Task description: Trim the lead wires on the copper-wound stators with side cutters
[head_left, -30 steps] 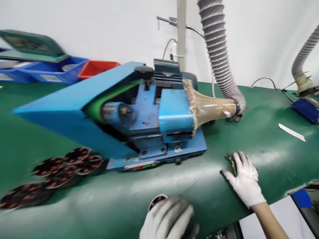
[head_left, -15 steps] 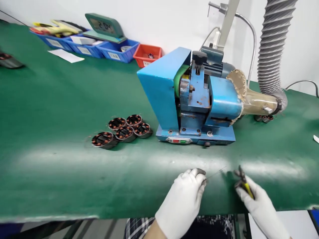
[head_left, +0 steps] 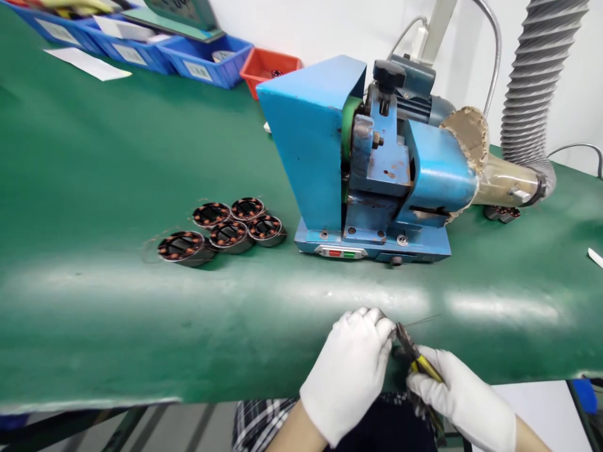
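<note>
My left hand [head_left: 351, 370], in a white glove, is closed around a motor stator that it hides almost wholly; only a sliver of dark edge shows at the fingertips. Thin wires [head_left: 424, 320] stick out from it to the right. My right hand [head_left: 452, 383], also gloved, grips a pair of wire cutters [head_left: 426, 368] with yellow and black handles. Their jaws point up and left, at the left fingertips beside the wires. Whether the jaws touch a wire I cannot tell. Several copper-wound stators [head_left: 229, 233] stand grouped on the green table, left of the hands.
A blue belt machine [head_left: 306, 157] stands behind my hands, with red and green buttons and a grey hose [head_left: 537, 81]. Blue bins [head_left: 202, 61] and a red bin [head_left: 268, 66] line the wall. More stators [head_left: 502, 213] sit at the machine's right. The table's edge [head_left: 188, 400] runs close in front.
My right hand has brought the cutters left, up to the left hand's fingertips. The left hand has stayed nearly in place, still closed. The view has shifted slightly.
</note>
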Tool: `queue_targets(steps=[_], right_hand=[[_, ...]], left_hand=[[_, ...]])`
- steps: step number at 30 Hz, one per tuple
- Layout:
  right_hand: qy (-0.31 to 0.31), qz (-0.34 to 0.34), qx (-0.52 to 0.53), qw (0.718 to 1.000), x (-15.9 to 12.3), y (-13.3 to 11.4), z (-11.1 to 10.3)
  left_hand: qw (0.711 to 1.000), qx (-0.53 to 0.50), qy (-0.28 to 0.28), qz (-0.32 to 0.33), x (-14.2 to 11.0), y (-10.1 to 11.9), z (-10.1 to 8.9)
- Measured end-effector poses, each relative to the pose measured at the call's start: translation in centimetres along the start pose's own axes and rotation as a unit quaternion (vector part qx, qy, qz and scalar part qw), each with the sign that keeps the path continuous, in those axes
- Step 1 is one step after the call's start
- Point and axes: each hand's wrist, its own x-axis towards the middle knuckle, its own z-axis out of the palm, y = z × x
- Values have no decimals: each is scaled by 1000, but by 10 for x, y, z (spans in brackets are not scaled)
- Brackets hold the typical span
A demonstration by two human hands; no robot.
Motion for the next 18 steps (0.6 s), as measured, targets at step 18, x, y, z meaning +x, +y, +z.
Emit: queue_targets(steps=[18], right_hand=[[4, -47, 351, 935, 13, 34, -12]], left_hand=[[995, 20, 91, -33, -4, -22, -3]])
